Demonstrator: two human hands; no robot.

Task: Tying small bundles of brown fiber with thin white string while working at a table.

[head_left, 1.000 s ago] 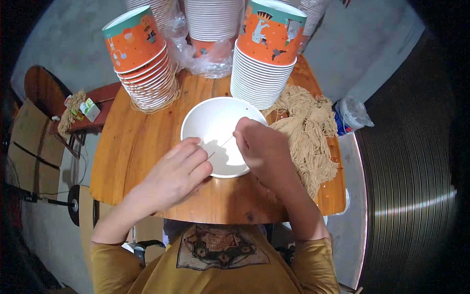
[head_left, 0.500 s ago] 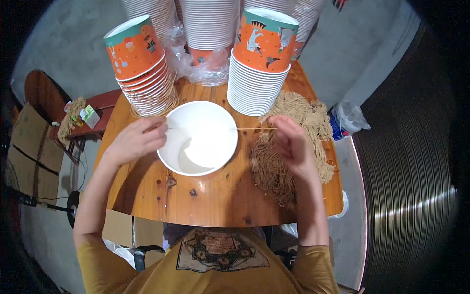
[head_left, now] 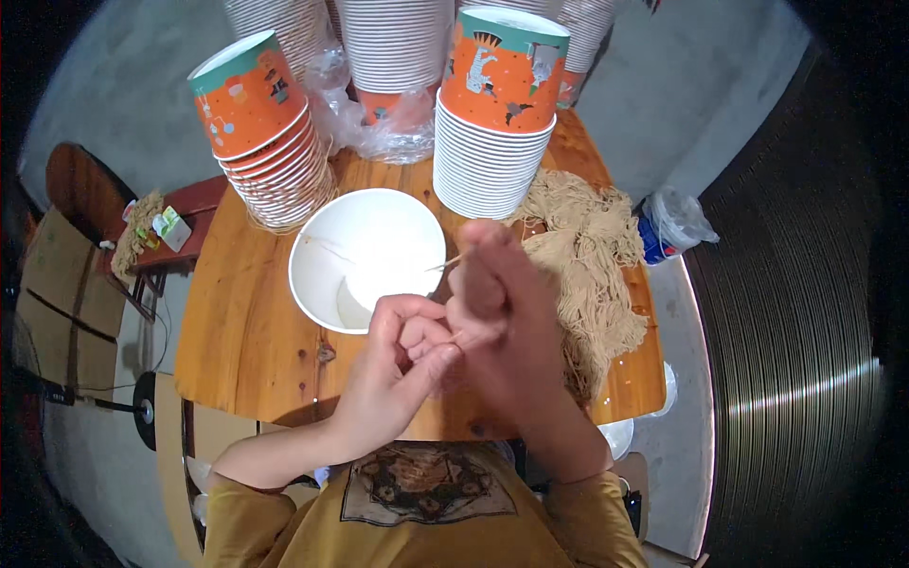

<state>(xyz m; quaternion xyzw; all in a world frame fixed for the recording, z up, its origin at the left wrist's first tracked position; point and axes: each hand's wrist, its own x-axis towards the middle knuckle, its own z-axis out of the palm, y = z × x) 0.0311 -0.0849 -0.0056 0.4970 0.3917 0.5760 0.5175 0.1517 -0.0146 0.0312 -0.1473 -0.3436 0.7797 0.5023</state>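
A white paper bucket (head_left: 317, 284), mouth toward me, sits on the wooden table. A thin tan string (head_left: 445, 266) runs from the bucket's right rim to my right hand (head_left: 497, 298). That hand is raised and partly smeared by motion, its fingers closed about the string. My left hand (head_left: 409, 346) is just in front of the bucket, touching the right one. Its thumb and fingers are pinched together near the right palm; what they hold is too small to make out. Another length of string (head_left: 331, 249) shows inside the bucket.
At the far left, a stack of orange buckets (head_left: 251, 104) has string loops around it. Another stack (head_left: 502, 76) stands at the far right, with plastic-wrapped stacks (head_left: 393, 38) behind. A heap of tan strings (head_left: 597, 256) lies on the table's right side (head_left: 620, 402).
My left hand has left the bucket's left side and come right, meeting my right hand. The right hand has moved left, toward the bucket. The string no longer stretches wide on the right.
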